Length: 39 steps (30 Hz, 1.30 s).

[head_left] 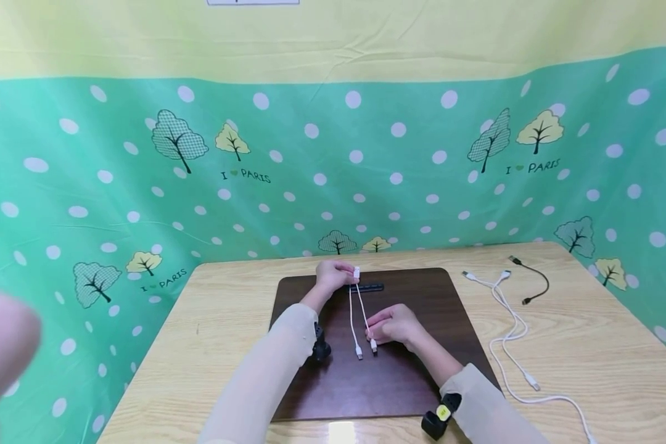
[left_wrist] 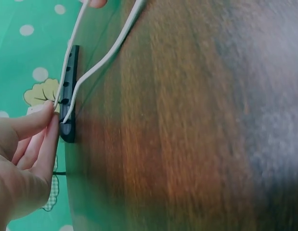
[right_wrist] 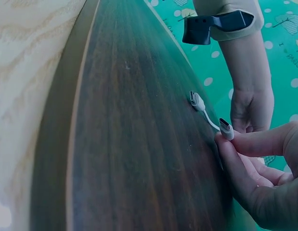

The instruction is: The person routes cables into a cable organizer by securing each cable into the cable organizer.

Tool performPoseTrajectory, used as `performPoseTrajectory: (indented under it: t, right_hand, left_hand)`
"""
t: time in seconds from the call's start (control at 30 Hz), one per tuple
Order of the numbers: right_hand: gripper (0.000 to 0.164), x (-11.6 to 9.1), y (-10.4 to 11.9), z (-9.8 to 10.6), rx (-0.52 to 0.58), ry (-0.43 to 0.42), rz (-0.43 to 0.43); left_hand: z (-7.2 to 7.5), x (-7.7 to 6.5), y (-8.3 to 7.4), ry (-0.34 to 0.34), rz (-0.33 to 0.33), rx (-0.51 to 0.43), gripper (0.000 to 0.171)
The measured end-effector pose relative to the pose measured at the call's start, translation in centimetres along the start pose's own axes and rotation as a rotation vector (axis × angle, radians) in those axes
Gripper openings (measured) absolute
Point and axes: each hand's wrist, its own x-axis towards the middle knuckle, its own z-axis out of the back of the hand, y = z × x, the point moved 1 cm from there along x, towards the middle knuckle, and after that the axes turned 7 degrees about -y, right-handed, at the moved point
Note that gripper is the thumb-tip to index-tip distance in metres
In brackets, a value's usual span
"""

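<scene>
A black cable holder strip (head_left: 370, 287) with several slots lies near the back of a dark brown board (head_left: 333, 388). My left hand (head_left: 335, 275) pinches the upper end of a white USB cable (head_left: 362, 305) beside the strip's left end. With thumb and fingertips, my right hand (head_left: 395, 324) pinches the same cable close to its small lower plug (right_wrist: 226, 129). A second white cable (left_wrist: 108, 57) sits in the slot nearest the strip's end. The free plug (right_wrist: 197, 101) of that cable rests on the board, left of the held one.
Right of the board, white cables (head_left: 513, 327) lie loosely on the light wooden table (head_left: 166, 370). A short black cable (head_left: 541, 273) curves beyond them. Behind the table hangs a green and yellow patterned curtain (head_left: 288, 154).
</scene>
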Motion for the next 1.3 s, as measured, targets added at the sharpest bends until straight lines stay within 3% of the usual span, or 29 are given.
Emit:
performPoseTrajectory:
  t: [0.57, 1.03, 1.3]
  right_hand:
    - [0.018, -0.2, 0.1, -1.3, -0.042, -0.096, -0.03]
    - [0.022, -0.6, 0.3, -0.8, -0.009, -0.084, -0.001]
    - [0.022, -0.5, 0.6, -0.9, -0.133, -0.155, 0.058]
  left_hand:
    - [-0.8, -0.4, 0.1, -0.03, -0.134, 0.066, 0.02]
    - [-1.3, -0.4, -0.2, -0.001, -0.137, 0.069, 0.023]
    - [-1.1, -0.5, -0.2, -0.01, -0.129, 0.059, 0.027]
